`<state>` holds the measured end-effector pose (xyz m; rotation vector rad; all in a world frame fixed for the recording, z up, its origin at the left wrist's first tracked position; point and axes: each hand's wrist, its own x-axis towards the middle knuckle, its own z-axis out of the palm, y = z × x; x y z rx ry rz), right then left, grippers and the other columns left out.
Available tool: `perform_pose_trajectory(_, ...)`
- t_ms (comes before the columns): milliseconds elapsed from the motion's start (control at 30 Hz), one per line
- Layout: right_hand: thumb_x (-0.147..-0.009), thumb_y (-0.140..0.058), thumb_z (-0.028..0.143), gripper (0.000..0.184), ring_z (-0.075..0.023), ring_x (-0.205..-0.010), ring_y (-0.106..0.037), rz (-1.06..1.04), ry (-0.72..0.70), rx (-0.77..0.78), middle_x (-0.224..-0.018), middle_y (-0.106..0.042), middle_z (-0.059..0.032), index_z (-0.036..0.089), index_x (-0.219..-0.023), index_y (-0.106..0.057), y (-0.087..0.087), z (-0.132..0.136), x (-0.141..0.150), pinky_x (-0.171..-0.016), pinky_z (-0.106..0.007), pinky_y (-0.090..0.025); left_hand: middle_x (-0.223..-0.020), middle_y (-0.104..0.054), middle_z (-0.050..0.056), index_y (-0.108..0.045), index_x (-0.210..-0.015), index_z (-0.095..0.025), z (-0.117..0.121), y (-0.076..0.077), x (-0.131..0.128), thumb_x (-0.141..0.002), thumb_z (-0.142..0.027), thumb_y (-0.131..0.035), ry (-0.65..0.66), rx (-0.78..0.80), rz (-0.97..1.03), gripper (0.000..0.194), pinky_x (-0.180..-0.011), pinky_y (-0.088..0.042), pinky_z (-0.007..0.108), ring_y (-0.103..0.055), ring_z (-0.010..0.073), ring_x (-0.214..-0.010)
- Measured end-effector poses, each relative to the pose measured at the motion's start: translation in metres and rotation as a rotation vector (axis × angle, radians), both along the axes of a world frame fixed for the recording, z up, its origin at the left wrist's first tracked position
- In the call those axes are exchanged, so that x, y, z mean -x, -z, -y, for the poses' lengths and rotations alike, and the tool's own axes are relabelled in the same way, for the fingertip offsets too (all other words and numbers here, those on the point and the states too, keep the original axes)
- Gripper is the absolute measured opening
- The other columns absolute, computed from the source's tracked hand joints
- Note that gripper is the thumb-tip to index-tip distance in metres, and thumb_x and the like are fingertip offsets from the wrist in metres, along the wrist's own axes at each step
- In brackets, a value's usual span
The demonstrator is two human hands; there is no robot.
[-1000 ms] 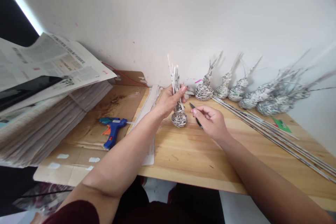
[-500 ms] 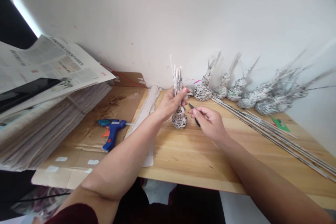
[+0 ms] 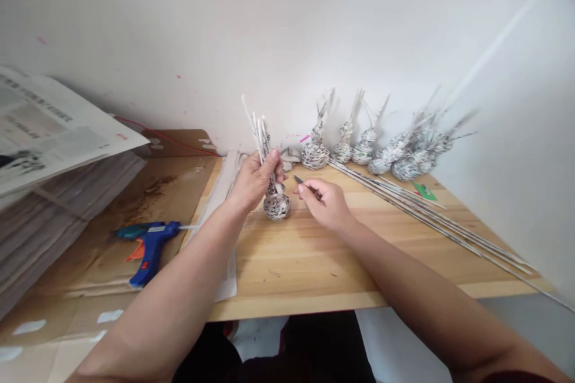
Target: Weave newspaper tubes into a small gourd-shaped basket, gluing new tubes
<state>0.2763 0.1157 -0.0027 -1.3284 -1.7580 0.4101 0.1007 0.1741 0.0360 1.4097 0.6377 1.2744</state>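
Observation:
My left hand (image 3: 255,181) is closed round the upright paper sticks of a small woven newspaper piece (image 3: 276,206), whose round base rests on the wooden table (image 3: 314,263). The stick ends (image 3: 256,128) poke up above my fingers. Just right of it, my right hand (image 3: 326,203) pinches a small pointed blade or scissors (image 3: 299,180), the tip aimed at the piece and close to it.
A row of several finished woven pieces (image 3: 359,146) stands along the wall. Long rolled paper sticks (image 3: 431,215) lie across the table's right side. A blue glue gun (image 3: 150,242) lies on cardboard at left, beside a tall newspaper stack (image 3: 49,179).
The view has swung right, so everything sits further left in frame. My left hand has slid lower on the sticks. The right hand stays beside the piece with the blade.

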Motion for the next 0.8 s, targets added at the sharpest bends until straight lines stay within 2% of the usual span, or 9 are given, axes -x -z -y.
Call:
perform_pose_trajectory(267,-0.095,-0.056,0.037,0.031,-0.0172,-0.063,-0.055,0.190,0.071,-0.067,-0.065,-0.060,-0.0027,0.021,-0.070,-0.066,0.001,-0.008,-0.011,-0.065,-0.030,-0.041,-0.062,-0.050,-0.006,-0.054,-0.077,-0.018,0.000,-0.002,-0.001,-0.078,-0.069,-0.072,-0.034,0.000,0.021,0.054,-0.064,-0.056,0.026,-0.051,0.0078,-0.051)
perform_pose_trajectory(367,-0.098,-0.051,0.035,0.034,-0.0186,-0.066,-0.057,0.276,0.113,-0.053,-0.066,-0.063,-0.0045,0.021,-0.071,-0.067,-0.002,-0.012,-0.016,-0.066,-0.031,-0.041,-0.062,-0.051,-0.006,-0.056,-0.079,-0.018,0.000,-0.003,0.000,-0.078,-0.070,-0.072,-0.049,-0.014,0.022,0.054,-0.065,-0.056,0.026,-0.051,0.0081,-0.051)
perform_pose_trajectory(500,-0.098,-0.050,0.030,0.029,-0.0204,-0.074,-0.064,0.400,0.190,0.029,-0.076,-0.073,-0.0066,0.021,-0.084,-0.073,-0.009,-0.019,-0.027,-0.071,-0.030,-0.044,-0.061,-0.051,-0.006,-0.057,-0.079,-0.019,-0.001,-0.001,0.000,-0.079,-0.069,-0.071,-0.048,-0.009,0.020,0.052,-0.064,-0.055,0.026,-0.050,0.0085,-0.050)
perform_pose_trajectory(600,-0.093,-0.057,0.026,0.020,-0.0227,-0.087,-0.069,0.491,0.302,0.116,-0.091,-0.078,-0.0073,0.022,-0.093,-0.077,-0.020,-0.020,-0.049,-0.081,-0.031,-0.046,-0.063,-0.055,-0.004,-0.061,-0.084,-0.018,-0.004,0.002,0.001,-0.081,-0.068,-0.070,-0.038,-0.005,0.004,0.051,-0.058,-0.052,0.025,-0.054,0.0099,-0.053)
perform_pose_trajectory(667,-0.088,-0.062,0.025,0.017,-0.0268,-0.095,-0.070,0.549,0.418,0.201,-0.097,-0.079,-0.0102,0.021,-0.091,-0.078,-0.028,-0.018,-0.070,-0.087,-0.034,-0.046,-0.065,-0.058,-0.003,-0.064,-0.088,-0.019,-0.006,0.004,0.002,-0.082,-0.069,-0.068,-0.042,-0.006,-0.006,0.051,-0.055,-0.048,0.024,-0.057,0.0115,-0.056)
perform_pose_trajectory(733,-0.085,-0.065,0.025,0.016,-0.0332,-0.097,-0.071,0.594,0.568,0.311,-0.095,-0.078,-0.0159,0.018,-0.086,-0.079,-0.035,-0.013,-0.091,-0.085,-0.039,-0.047,-0.065,-0.059,-0.002,-0.065,-0.091,-0.020,-0.007,0.005,0.002,-0.083,-0.070,-0.065,-0.053,-0.009,-0.014,0.051,-0.055,-0.047,0.024,-0.058,0.0127,-0.057)
perform_pose_trajectory(800,-0.081,-0.069,0.026,0.015,-0.0363,-0.090,-0.072,0.611,0.691,0.434,-0.092,-0.078,-0.0191,0.016,-0.084,-0.080,-0.039,-0.008,-0.108,-0.077,-0.041,-0.048,-0.067,-0.061,-0.001,-0.065,-0.093,-0.020,-0.008,0.005,0.002,-0.085,-0.070,-0.064,-0.059,-0.012,-0.021,0.051,-0.058,-0.047,0.025,-0.060,0.0140,-0.061)
